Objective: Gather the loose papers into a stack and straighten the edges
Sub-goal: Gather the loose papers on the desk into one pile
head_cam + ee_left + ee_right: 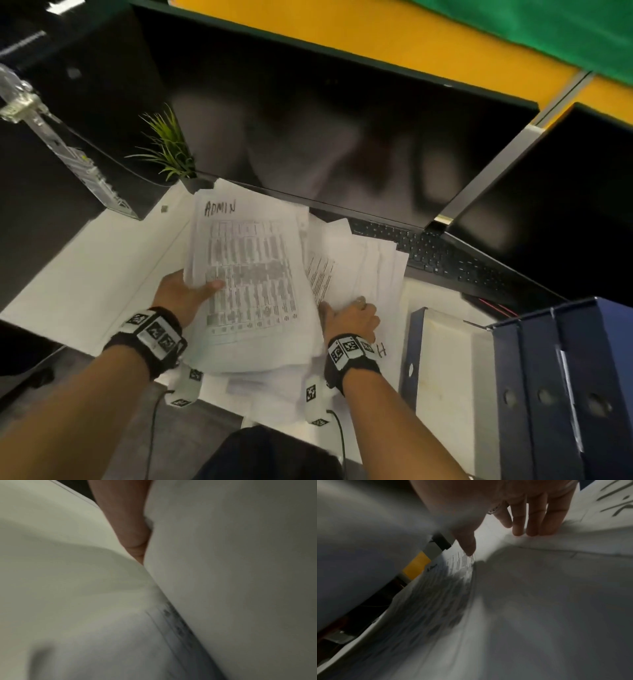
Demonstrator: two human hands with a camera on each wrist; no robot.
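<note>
A thick sheaf of printed papers (250,274), headed "ADMIN" by hand, is tilted up above the white desk (85,267). My left hand (202,291) grips its left edge, thumb on top and fingers underneath. In the left wrist view a finger (130,527) shows between white sheets (223,561). Loose sheets (370,267) fan out to the right, partly over the keyboard. My right hand (356,315) rests on them with arched fingers. In the right wrist view its fingertips (534,531) press on a white sheet (539,588) and the thumb touches a printed sheet (445,595).
A wide dark monitor (342,120) stands behind the papers, with a second one (565,205) to its right. A black keyboard (438,253) lies under them. Blue binders (565,394) stand at the right beside an open file (445,377). A small plant (171,147) is back left.
</note>
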